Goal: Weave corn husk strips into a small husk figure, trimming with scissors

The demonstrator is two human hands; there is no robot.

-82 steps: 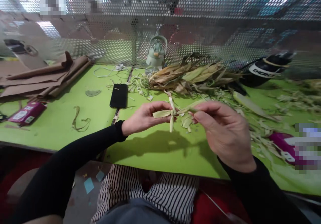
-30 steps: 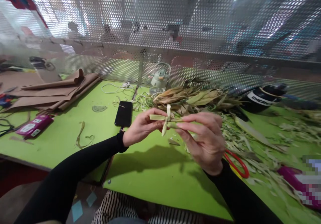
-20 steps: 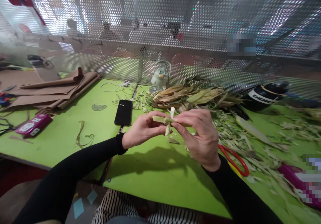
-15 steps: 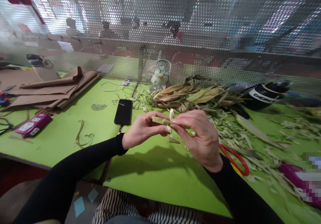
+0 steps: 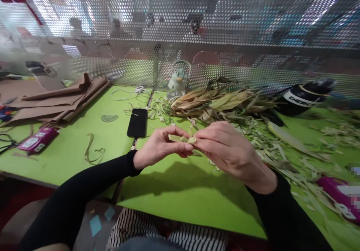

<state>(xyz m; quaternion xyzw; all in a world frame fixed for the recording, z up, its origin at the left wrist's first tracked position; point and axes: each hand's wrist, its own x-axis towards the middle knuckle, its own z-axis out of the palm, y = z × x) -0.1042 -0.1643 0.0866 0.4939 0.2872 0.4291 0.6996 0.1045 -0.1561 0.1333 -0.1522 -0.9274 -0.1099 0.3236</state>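
Table [image 5: 194, 202], husks [image 5: 219, 104] at one o'clock from the hands
Right hand [image 5: 232, 153] and left hand [image 5: 153, 146] meet above it, thumbs and fingers pinched closed; phone [image 5: 137, 122] at ten o'clock; husk strip [image 5: 182, 139], gripped by both, at the dial's centre, one end towards nine.

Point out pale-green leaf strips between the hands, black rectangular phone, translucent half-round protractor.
Pale-green leaf strips [image 5: 182, 139]: head view, middle of visible part.
Black rectangular phone [image 5: 137, 123]: head view, middle of screen.
Translucent half-round protractor [image 5: 109, 118]: head view, middle of face.
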